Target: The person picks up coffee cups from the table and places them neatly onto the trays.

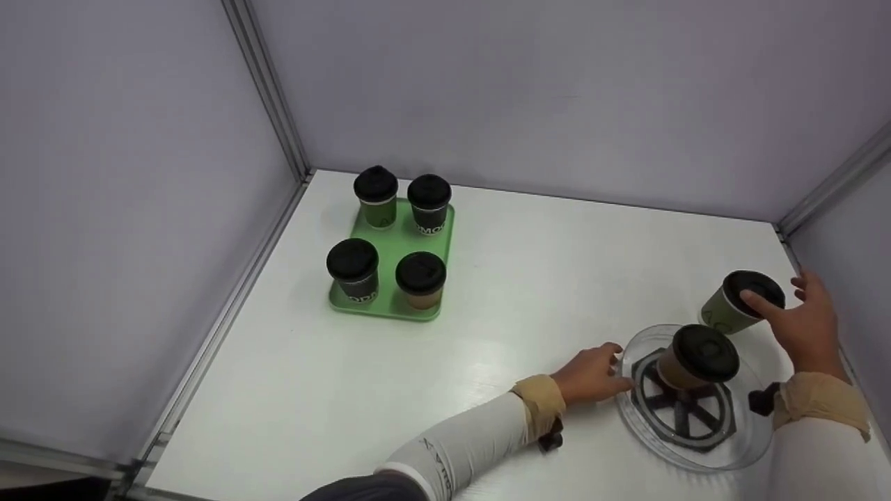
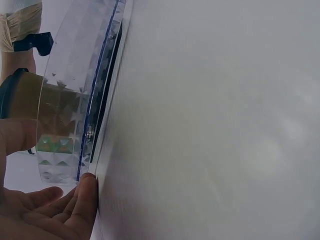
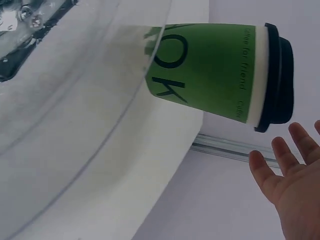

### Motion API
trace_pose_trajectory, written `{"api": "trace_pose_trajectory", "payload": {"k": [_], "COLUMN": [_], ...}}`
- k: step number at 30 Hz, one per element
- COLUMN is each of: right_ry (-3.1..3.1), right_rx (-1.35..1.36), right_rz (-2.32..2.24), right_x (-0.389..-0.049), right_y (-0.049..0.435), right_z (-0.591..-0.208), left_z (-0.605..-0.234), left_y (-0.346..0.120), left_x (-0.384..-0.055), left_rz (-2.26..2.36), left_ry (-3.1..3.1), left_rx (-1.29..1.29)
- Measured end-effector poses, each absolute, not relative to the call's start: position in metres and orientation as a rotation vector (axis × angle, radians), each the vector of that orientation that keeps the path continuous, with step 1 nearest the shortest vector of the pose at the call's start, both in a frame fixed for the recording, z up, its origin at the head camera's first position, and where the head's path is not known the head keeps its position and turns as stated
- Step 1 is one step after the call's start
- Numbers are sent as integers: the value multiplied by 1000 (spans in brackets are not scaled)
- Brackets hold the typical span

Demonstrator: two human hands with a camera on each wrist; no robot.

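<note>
My left hand is at the left side of a clear round tray, fingers loosely bent. In the left wrist view its thumb is at the tray's upper rim and its fingertips are by the base. A brown paper cup with a black lid stands inside the tray. My right hand is beside a green paper cup with a black lid, just behind the tray. Its fingers are spread, and the right wrist view shows a gap between them and the lid.
At the far left lies a green tray holding several lidded cups: a green cup, two dark cups, including one at the front, and a brown cup. Pale panels enclose the white table at the back and sides.
</note>
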State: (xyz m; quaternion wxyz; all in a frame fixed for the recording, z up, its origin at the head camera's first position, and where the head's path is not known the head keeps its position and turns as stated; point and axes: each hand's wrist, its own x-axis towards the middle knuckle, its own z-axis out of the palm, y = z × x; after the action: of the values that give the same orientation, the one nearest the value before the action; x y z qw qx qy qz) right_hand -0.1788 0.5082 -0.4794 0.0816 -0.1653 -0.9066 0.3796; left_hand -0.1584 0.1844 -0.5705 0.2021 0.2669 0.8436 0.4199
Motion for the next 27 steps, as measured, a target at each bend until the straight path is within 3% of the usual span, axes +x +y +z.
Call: {"api": "trace_pose_trajectory", "payload": {"k": [13,27], "right_ry": [-2698,-2662], "right_rx": [-507,-540], "right_rz": [1277,1263], "right_x": [-177,-181], "right_y": [520,517], "right_z": [-514,-523], "left_z": [-575,-575], "left_y": [189,188], "left_x": [-159,-160], "left_rz": [1167,1172], "left_ry": [2369,2372], "left_rx": [738,743]}}
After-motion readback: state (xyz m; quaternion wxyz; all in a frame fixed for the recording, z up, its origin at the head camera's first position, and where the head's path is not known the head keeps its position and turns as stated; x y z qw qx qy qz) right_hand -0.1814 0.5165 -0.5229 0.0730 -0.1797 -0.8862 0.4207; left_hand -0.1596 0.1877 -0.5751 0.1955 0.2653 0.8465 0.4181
